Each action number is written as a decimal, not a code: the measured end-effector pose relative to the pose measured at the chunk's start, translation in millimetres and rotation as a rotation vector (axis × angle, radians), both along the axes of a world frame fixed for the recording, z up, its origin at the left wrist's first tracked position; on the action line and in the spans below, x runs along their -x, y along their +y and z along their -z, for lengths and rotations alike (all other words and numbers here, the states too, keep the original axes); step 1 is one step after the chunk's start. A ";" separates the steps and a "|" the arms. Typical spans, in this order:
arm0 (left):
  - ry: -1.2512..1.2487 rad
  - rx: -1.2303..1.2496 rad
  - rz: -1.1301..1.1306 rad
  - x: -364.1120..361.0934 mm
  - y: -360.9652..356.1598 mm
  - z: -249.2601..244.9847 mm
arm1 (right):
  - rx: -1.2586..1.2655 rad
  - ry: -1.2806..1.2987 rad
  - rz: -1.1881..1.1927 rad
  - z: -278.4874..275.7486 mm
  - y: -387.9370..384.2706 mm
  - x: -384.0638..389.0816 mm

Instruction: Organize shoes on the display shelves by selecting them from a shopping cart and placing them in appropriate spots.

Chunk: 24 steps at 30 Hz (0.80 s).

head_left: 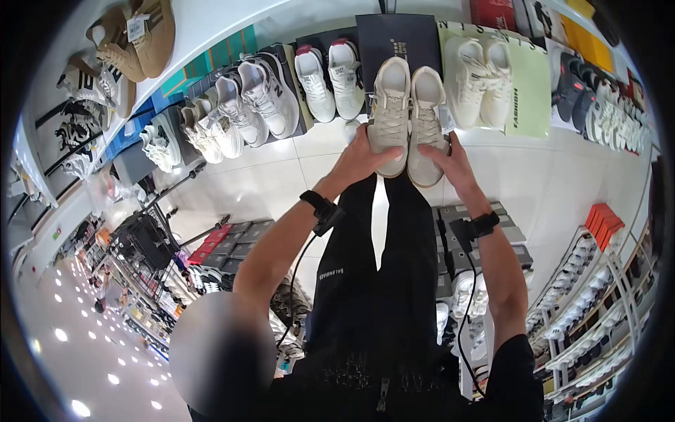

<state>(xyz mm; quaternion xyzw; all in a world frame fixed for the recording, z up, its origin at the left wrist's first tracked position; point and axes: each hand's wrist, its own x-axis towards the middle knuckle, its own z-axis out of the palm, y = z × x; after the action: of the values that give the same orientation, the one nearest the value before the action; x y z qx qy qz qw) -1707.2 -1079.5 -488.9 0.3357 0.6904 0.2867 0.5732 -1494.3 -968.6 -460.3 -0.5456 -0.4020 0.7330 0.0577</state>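
Note:
A pair of beige lace-up sneakers is held side by side, toes toward me, in front of a dark shoe box (397, 35). My left hand (362, 160) is closed around the toe end of the left sneaker (391, 105), thumb on top. Around the toe end of the right sneaker (426, 105), my right hand (453, 163) is closed in the same way, its thumb over the front. White sneakers with red heel tabs (330, 81) stand just left of the pair. To the right, cream sneakers (481, 81) rest on a pale green box (527, 91).
Grey sneakers (267, 98) and more shoes on boxes line the row to the left. Brown shoes (137, 42) sit on an upper shelf. Stacked grey boxes (517, 232) and shoe racks (583, 302) stand to the right. Cables hang from both wrist straps (323, 211).

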 end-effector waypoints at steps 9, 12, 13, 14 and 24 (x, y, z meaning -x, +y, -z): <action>0.152 -0.042 -0.042 14.6 27.9 74.1 | -0.226 0.106 -0.132 76.7 48.2 26.8; 0.421 0.041 0.035 13.9 34.6 88.7 | -0.220 0.093 -0.096 113.8 50.5 26.2; 0.382 0.068 0.045 15.2 35.8 90.0 | -0.374 -0.022 -0.166 128.6 49.1 22.5; 0.375 0.068 0.043 15.7 36.4 90.7 | -0.527 -0.136 -0.237 141.2 48.3 16.0; 0.411 -0.058 -0.070 15.1 35.9 106.4 | -0.591 -0.122 -0.231 117.6 43.8 29.4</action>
<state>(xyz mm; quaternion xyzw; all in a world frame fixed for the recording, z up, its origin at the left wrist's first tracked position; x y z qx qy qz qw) -1722.3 -1043.6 -595.3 0.3796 0.7954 0.2516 0.3999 -1523.7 -924.8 -577.9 -0.4988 -0.6596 0.5522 0.1059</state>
